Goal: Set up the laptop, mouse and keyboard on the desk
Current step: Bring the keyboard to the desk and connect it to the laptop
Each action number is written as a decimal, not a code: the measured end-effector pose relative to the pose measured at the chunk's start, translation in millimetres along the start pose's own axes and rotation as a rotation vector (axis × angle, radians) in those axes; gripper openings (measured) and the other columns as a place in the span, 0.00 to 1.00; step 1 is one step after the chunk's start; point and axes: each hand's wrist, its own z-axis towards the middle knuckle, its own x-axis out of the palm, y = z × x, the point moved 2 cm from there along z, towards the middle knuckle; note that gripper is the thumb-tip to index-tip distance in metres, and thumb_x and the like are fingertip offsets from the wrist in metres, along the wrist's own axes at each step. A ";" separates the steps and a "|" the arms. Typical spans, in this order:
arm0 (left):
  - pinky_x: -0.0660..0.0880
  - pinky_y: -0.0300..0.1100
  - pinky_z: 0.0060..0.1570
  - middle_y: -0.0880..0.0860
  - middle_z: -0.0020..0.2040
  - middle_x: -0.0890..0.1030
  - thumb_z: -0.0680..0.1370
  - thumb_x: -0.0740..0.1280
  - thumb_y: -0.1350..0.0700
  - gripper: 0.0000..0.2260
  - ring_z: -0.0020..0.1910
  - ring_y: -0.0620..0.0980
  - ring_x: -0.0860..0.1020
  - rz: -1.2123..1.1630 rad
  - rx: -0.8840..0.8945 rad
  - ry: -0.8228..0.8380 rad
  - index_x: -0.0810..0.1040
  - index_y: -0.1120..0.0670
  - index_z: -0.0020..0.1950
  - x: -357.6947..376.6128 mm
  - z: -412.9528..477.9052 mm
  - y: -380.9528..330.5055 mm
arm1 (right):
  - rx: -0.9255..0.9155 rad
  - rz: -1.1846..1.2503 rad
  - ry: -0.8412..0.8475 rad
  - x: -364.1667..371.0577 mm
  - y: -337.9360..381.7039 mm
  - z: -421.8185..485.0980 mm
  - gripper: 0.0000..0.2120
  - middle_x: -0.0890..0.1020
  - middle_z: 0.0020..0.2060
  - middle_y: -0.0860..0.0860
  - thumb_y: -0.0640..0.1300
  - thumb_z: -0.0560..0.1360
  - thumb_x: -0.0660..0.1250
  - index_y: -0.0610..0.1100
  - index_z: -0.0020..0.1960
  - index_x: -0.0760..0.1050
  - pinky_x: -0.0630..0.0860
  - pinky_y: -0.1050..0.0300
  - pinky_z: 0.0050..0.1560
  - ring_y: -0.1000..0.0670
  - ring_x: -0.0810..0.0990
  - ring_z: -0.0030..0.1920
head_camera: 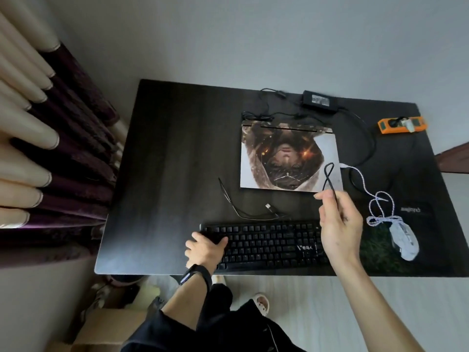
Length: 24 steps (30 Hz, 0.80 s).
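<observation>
A closed laptop (289, 156) with a printed picture on its lid lies on the dark desk (165, 161). In front of it lies a black keyboard (269, 245). My left hand (205, 250) grips the keyboard's left end. My right hand (340, 224) is raised above the keyboard's right end and pinches a loop of the black keyboard cable (330, 179). The cable's USB plug (269, 207) lies loose on the desk behind the keyboard. A white mouse (404, 240) with a braided white cable (365, 189) sits on a dark mouse pad (380, 252) at the right.
A black power brick (320, 100) with its cords lies behind the laptop. An orange power strip (401, 125) sits at the far right edge. Curtains (50, 148) hang at the left. Cardboard boxes (106, 329) stand on the floor under the desk's front left.
</observation>
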 end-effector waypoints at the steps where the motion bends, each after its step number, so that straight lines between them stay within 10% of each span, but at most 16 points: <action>1: 0.70 0.57 0.62 0.60 0.67 0.66 0.70 0.71 0.35 0.40 0.68 0.62 0.66 -0.048 0.000 0.029 0.60 0.58 0.71 1.3 1.0 2.2 | 0.021 0.001 0.011 4.6 -5.2 -2.8 0.12 0.65 0.27 0.53 0.48 0.82 0.62 0.49 0.41 0.78 0.63 0.61 0.28 0.53 0.63 0.29; 24: 0.71 0.56 0.64 0.62 0.64 0.70 0.74 0.71 0.44 0.30 0.63 0.66 0.72 -0.053 0.115 -0.039 0.67 0.59 0.68 35.5 5.7 -38.1 | 0.078 -0.002 0.165 -42.3 -52.2 -15.6 0.12 0.65 0.28 0.48 0.49 0.82 0.62 0.50 0.42 0.78 0.63 0.55 0.32 0.49 0.63 0.31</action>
